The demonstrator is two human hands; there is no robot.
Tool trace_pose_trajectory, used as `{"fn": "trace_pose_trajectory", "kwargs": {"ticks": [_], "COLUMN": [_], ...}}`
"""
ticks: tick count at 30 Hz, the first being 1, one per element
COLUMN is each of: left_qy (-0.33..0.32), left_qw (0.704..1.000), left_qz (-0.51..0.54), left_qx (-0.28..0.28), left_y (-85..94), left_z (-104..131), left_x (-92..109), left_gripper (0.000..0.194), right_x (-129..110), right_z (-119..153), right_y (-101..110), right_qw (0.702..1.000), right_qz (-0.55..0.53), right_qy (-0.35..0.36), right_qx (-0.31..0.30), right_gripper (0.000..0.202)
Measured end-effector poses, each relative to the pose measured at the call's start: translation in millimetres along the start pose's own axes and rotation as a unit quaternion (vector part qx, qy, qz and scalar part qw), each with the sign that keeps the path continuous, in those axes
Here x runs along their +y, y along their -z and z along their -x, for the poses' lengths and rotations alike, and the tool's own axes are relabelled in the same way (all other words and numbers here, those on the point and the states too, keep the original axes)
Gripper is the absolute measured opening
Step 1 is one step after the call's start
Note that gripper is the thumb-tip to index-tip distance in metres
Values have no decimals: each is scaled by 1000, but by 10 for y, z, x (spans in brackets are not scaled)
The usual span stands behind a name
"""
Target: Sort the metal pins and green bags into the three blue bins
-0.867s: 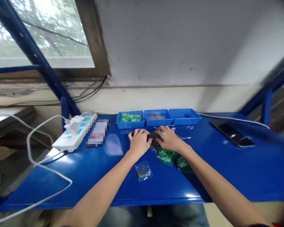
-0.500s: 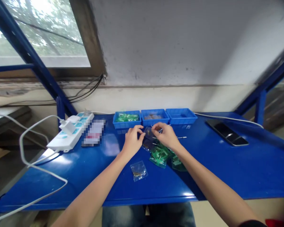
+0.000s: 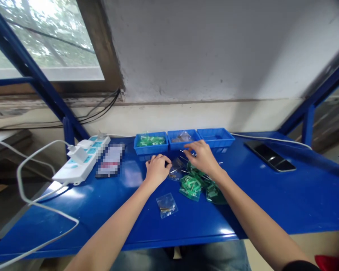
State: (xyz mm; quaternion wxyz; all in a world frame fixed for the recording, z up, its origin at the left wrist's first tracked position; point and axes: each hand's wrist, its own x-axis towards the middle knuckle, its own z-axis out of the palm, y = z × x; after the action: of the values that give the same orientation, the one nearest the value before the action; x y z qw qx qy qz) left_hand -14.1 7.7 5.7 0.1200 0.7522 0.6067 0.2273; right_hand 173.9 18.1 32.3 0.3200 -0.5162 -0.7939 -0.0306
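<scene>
My left hand (image 3: 158, 168) rests low over the blue table, left of a clear bag with brass pieces (image 3: 174, 174); its fingers are curled and whatever they hold is hidden. My right hand (image 3: 200, 155) is above several thin metal rods, thumb and forefinger close together, with something too small to make out at the tips. Below it lie bags of green pieces (image 3: 191, 186), and a darker green bag (image 3: 214, 192) sits partly under my right forearm. Nearer the front edge is a small clear bag with brass pins (image 3: 166, 206).
Along the wall stand three blue trays: one with green pieces (image 3: 151, 140), one with clear bags (image 3: 183, 137), one with nothing visible inside (image 3: 215, 137). A white power strip (image 3: 79, 162) and a phone (image 3: 110, 161) lie left; a dark phone (image 3: 269, 156) lies right.
My left hand has turned palm-down and its fingers have curled in. My right hand has shifted slightly right and up, uncovering more of the middle tray and the rods. The view has tilted a little.
</scene>
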Motion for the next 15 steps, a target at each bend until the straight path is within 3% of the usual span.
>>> {"fn": "trace_pose_trajectory", "kwargs": {"ticks": [4,7,8,10,13,15], "left_qy": [-33,-73,-77,-81,-108,-123], "left_qw": [994,980,978,982,993,989], "left_qz": [86,153,164,151,50,-16], "left_qx": [62,101,105,82,-22,-80], "left_y": [112,165,176,195,227,245], "left_z": [27,46,56,84,134,158], "left_x": [-28,-8,0,10,11,8], "left_gripper": [7,6,7,14,20,12], "right_x": [-173,-233,-235,-211,-101,8], "right_z": [61,21,-1,-51,-150,-229], "right_y": [-149,-95,-33,158,514,667], "right_qw": [993,985,985,981,915,890], "right_qz": [-95,-160,-167,-141,-51,-14], "right_qy": [32,36,31,13,-34,-25], "right_qx": [-68,-56,-17,130,398,456], "right_gripper": [18,8,7,7,11,22]}}
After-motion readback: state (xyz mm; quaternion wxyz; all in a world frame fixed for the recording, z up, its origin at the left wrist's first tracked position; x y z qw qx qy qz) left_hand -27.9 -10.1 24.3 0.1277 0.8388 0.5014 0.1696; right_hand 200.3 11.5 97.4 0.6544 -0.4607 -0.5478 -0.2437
